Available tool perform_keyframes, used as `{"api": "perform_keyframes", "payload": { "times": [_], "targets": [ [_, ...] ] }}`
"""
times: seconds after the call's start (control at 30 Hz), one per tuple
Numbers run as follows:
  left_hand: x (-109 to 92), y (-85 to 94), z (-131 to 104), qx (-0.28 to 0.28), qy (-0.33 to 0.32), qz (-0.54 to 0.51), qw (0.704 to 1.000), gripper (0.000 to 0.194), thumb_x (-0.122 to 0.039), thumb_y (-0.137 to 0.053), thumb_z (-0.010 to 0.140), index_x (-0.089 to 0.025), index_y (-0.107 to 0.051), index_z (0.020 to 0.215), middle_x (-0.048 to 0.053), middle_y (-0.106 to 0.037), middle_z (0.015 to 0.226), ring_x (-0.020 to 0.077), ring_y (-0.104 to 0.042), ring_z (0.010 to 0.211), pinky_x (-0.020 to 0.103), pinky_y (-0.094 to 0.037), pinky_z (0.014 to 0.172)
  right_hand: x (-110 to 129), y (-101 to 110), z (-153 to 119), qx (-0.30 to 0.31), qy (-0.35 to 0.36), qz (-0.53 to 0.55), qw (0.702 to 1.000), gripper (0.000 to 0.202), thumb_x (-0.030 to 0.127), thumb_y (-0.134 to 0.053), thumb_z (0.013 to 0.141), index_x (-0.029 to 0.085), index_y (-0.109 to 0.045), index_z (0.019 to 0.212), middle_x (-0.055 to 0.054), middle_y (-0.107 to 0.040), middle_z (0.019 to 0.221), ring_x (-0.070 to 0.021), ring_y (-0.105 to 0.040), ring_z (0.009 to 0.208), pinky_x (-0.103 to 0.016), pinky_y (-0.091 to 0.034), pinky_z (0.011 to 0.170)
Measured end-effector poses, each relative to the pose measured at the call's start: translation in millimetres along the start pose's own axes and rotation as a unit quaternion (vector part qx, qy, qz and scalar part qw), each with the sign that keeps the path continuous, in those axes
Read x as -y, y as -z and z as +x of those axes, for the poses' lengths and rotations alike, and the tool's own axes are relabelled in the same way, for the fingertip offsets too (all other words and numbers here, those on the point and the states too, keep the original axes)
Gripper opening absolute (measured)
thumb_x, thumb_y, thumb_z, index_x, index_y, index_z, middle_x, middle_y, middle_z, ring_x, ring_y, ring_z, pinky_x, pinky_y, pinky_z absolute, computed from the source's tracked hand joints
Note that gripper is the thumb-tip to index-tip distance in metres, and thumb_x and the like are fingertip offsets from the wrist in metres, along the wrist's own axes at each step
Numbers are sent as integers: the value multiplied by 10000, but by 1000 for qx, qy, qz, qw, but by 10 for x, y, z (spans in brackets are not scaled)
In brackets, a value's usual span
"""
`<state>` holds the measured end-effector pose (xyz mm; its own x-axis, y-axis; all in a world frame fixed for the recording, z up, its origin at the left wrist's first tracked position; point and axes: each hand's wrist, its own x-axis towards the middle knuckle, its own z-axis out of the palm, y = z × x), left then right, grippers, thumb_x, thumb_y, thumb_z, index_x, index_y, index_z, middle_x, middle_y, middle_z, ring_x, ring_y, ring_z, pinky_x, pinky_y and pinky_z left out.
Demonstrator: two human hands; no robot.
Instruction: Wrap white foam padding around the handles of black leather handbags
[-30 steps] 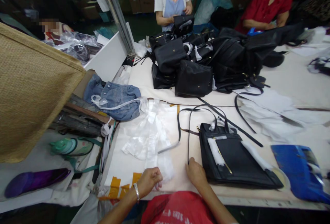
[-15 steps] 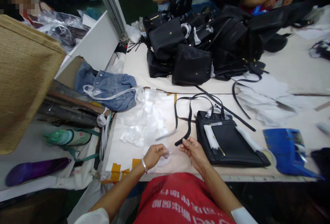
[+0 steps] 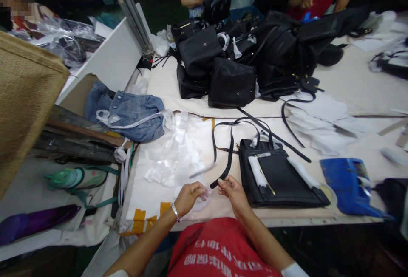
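Near the table's front edge, my left hand (image 3: 188, 199) pinches a small clear plastic sleeve (image 3: 205, 195). A short gap to the right, my right hand (image 3: 234, 193) grips the end of a black strap (image 3: 228, 165) between thumb and fingers. That strap loops back to a black handbag (image 3: 291, 181), which lies flat with its handles pointing away from me. White wrapping covers parts of the bag's front. Another strap end (image 3: 201, 170), sheathed in pale plastic, rests left of the held one. Clear plastic sleeves (image 3: 181, 154) lie in a loose heap beyond my left hand.
Black bags (image 3: 232, 82) are piled at the back, with two people behind them. White paper sheets (image 3: 325, 120) and a blue folded item (image 3: 346, 185) lie to the right. On the left are a denim bundle (image 3: 130, 111), a green bottle (image 3: 78, 178) and a burlap bag (image 3: 25, 94).
The view has shifted slightly, moving the scene leftward. My right hand, with the strap end, has come a little closer to my left hand. Both hands keep their hold.
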<state>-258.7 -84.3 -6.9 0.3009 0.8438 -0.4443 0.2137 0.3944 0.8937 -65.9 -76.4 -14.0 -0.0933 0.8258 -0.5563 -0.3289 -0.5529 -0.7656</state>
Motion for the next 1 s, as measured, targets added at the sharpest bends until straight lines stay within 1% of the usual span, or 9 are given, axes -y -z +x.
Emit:
{"api": "perform_keyframes", "payload": {
  "times": [0.17,0.27,0.37,0.47,0.53,0.63,0.83,0.9,1.0],
  "targets": [
    [-41,-44,12,-28,-6,10,1000,259,-366,-503,842,-155,-633,766,25,-688,677,164,-632,665,265,-448,667,-62,-28,1,36,-9,-27,999,290,413,-722,684,178,-566,750,7,-592,671,-117,-519,614,-235,-402,580],
    [-47,-115,33,-46,4,-24,999,206,-345,-535,817,-157,-606,770,20,-690,678,160,-635,631,264,-459,637,-82,-51,-12,53,-15,-43,998,304,416,-745,647,174,-577,724,13,-588,665,-112,-507,609,-229,-386,572],
    [-27,-174,47,-63,28,-68,995,177,-337,-573,784,-161,-570,761,20,-693,678,153,-629,580,254,-463,585,-77,-35,26,73,-65,-29,995,330,444,-749,632,177,-580,727,9,-595,675,-126,-532,643,-247,-413,609],
    [-5,-188,46,-80,50,-67,993,207,-363,-593,764,-160,-562,744,20,-680,622,137,-601,514,230,-429,526,-50,-2,136,46,-108,22,993,328,479,-708,677,190,-580,764,-2,-611,727,-139,-562,711,-276,-444,683],
    [-3,-180,44,-87,57,-63,993,219,-372,-594,761,-157,-564,738,21,-672,601,126,-578,485,215,-396,490,-36,-2,206,18,-102,61,993,303,450,-718,676,198,-573,760,1,-617,761,-136,-567,736,-279,-449,717],
    [-16,-177,60,-94,41,-71,992,206,-353,-568,783,-156,-553,725,25,-669,612,121,-576,508,209,-385,493,-49,-43,212,15,-83,91,992,264,368,-753,652,201,-570,743,11,-622,792,-125,-564,743,-271,-446,748],
    [3,-229,151,-112,43,-55,991,201,-339,-565,785,-172,-520,682,-33,-592,524,78,-456,430,186,-281,428,-103,-38,111,93,-133,75,984,222,353,-729,688,197,-596,775,-6,-639,801,-140,-579,733,-292,-445,744],
    [21,-243,181,-110,46,-55,991,197,-336,-563,786,-174,-520,683,-35,-594,529,79,-466,439,187,-291,439,-76,0,196,82,-146,82,982,240,395,-692,724,208,-612,851,-22,-650,850,-155,-588,778,-302,-444,757],
    [30,-255,232,-105,48,-69,991,197,-341,-542,801,-173,-527,700,-11,-637,588,103,-537,500,201,-351,491,-21,20,363,29,-127,102,986,281,420,-676,733,220,-617,921,-37,-657,920,-172,-588,853,-298,-442,768]
  ]
}}
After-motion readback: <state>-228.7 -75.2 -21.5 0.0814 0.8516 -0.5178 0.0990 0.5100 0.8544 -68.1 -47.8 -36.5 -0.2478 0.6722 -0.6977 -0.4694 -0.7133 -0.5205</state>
